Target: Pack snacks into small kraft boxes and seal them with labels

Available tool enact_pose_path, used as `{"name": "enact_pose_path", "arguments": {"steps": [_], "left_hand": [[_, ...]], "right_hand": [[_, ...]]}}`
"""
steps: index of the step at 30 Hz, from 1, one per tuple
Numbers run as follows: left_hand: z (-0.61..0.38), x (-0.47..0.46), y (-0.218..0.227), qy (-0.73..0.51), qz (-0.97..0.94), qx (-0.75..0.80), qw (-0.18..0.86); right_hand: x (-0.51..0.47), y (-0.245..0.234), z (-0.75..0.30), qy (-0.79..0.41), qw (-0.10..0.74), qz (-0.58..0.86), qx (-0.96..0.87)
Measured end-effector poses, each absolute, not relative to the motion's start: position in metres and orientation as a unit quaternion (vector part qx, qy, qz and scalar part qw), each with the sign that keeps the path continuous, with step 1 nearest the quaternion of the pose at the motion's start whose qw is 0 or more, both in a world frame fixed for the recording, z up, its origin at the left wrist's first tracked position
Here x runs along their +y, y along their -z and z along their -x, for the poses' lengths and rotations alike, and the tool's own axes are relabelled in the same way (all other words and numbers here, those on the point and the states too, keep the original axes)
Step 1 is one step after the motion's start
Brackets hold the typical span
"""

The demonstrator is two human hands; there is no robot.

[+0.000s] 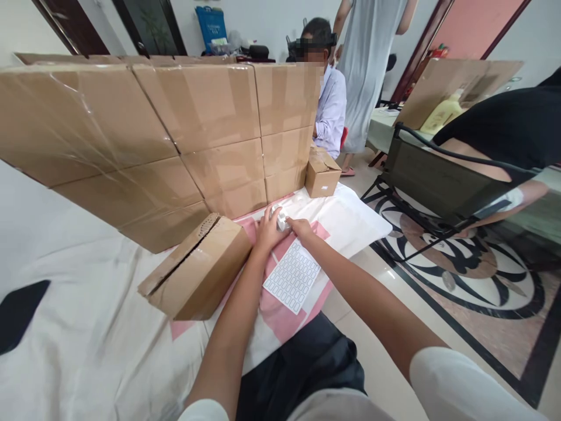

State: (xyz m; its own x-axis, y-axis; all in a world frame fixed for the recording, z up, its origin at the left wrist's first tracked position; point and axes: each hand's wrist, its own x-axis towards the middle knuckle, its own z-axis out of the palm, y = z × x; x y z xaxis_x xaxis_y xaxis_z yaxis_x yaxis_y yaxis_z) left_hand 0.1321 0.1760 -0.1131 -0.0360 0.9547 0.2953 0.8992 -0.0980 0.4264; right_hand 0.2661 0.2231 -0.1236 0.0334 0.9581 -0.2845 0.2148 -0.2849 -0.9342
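My left hand (267, 229) is closed around a small white object (281, 218), too small and covered to name. From the other side my right hand (300, 227) grips its edge, thumb and fingers drawn together. Just below the hands, a sheet of blank white stickers (294, 275) with dark outlines lies flat on the pink and white cloth (278, 318). A brown cardboard box (210, 266) with its top seam partly torn stands left of my left forearm. Farther off, past the hands, sits a smaller cardboard box (322, 174).
A wall of taped cardboard boxes (210, 111) rises close behind the hands. A dark flat thing (21, 313) lies at the far left. Beyond the wall sits a person (331, 99), with another standing behind. A folding chair (438, 175) with someone in it is at right.
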Motion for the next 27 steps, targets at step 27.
{"name": "enact_pose_path", "arguments": {"steps": [27], "left_hand": [[-0.134, 0.178, 0.119, -0.262, -0.693, 0.672, 0.025]], "right_hand": [[0.223, 0.12, -0.287, -0.585, 0.354, 0.512, -0.521]]}}
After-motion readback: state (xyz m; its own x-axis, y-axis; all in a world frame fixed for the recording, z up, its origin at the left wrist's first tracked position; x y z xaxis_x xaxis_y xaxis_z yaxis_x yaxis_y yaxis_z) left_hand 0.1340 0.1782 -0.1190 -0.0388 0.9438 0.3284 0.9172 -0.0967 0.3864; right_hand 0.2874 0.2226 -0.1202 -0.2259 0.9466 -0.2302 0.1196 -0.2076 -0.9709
